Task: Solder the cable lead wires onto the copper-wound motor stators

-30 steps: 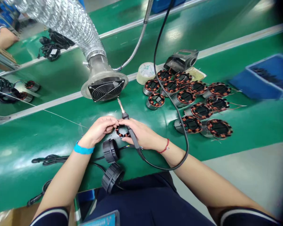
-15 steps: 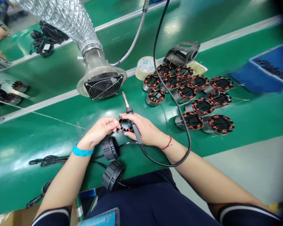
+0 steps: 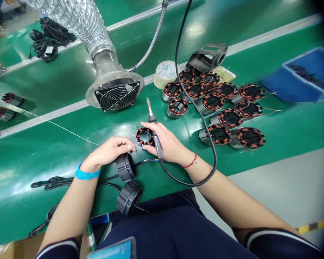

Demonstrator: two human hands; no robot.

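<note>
My right hand (image 3: 169,142) is closed around a soldering iron (image 3: 157,142), its bare metal tip pointing up and away. The thumb and fingers of that hand also grip the edge of a motor stator (image 3: 144,136), a ring of copper windings on a black frame. Just left of the stator, my left hand (image 3: 115,151) pinches what looks like a thin wire; its fingers sit slightly apart from the ring. Two black ribbed plastic caps (image 3: 125,167) with cables lie below the hands.
Several wound stators (image 3: 212,102) stand at the right, beside a tape roll (image 3: 166,73) and a blue bin (image 3: 299,77). A fan-fronted fume duct (image 3: 117,95) hangs ahead. The iron's black cord (image 3: 214,158) loops over the right forearm. A thin strand (image 3: 67,128) slants in from the left.
My left hand has drawn back a little left and down from the stator, so more of the ring shows. The right hand still holds the iron and the stator, its tip tilted slightly right.
</note>
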